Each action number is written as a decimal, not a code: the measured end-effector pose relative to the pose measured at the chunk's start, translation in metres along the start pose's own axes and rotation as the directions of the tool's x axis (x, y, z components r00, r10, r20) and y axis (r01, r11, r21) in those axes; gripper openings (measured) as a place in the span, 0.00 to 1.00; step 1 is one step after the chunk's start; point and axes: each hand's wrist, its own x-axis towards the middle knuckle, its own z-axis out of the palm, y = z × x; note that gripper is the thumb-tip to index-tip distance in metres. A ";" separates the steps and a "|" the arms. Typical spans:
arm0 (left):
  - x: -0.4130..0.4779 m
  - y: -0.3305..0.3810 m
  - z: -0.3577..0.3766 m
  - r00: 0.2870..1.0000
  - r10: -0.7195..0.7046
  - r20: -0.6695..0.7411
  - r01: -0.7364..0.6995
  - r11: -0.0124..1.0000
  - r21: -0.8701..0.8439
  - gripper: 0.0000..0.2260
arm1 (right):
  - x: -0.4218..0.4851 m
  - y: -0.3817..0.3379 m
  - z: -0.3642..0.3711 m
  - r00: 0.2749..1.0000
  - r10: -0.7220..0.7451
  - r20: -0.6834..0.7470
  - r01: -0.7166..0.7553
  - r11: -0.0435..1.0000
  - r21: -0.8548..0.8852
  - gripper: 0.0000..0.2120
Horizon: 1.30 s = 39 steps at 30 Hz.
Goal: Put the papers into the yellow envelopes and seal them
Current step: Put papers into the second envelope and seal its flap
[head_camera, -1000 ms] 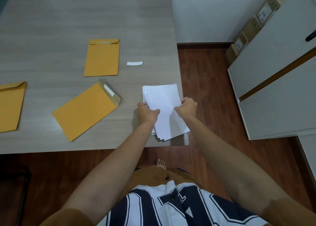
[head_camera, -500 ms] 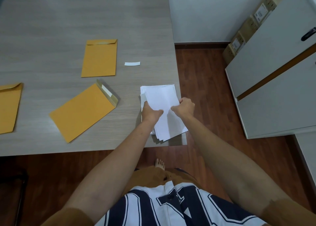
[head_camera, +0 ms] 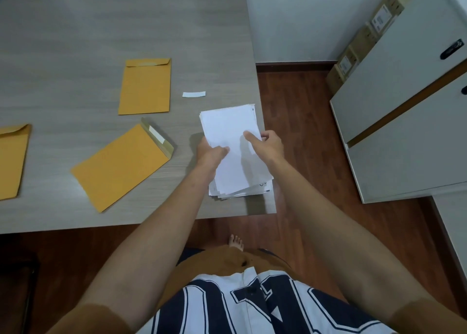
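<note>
The left hand [head_camera: 211,154] pinches the left side of the papers [head_camera: 228,124] and the right hand [head_camera: 268,145] pinches the right side, thumbs on top. The papers are in the middle of the frame, at the right edge of the table [head_camera: 75,30]. To their left lies the open envelope [head_camera: 118,168], with the flat envelope [head_camera: 145,88] above it and the cut-off envelope [head_camera: 12,159] at the left edge of the frame. A white strip [head_camera: 193,94] lies above the papers

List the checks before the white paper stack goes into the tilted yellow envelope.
1. Left hand grips the white paper stack: ok.
2. Right hand grips it too: ok.
3. Sheets squared up: not ok, near edges fan out.
4. Tilted yellow paper envelope's flap open: ok.
5. Stack lifted off the grey wood-grain table: cannot tell.
</note>
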 end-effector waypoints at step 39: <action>0.053 0.057 -0.249 0.981 -0.145 -0.131 -0.013 0.621 -0.784 0.20 | -0.069 -0.110 0.211 0.780 -0.119 0.614 -0.279 0.812 0.512 0.18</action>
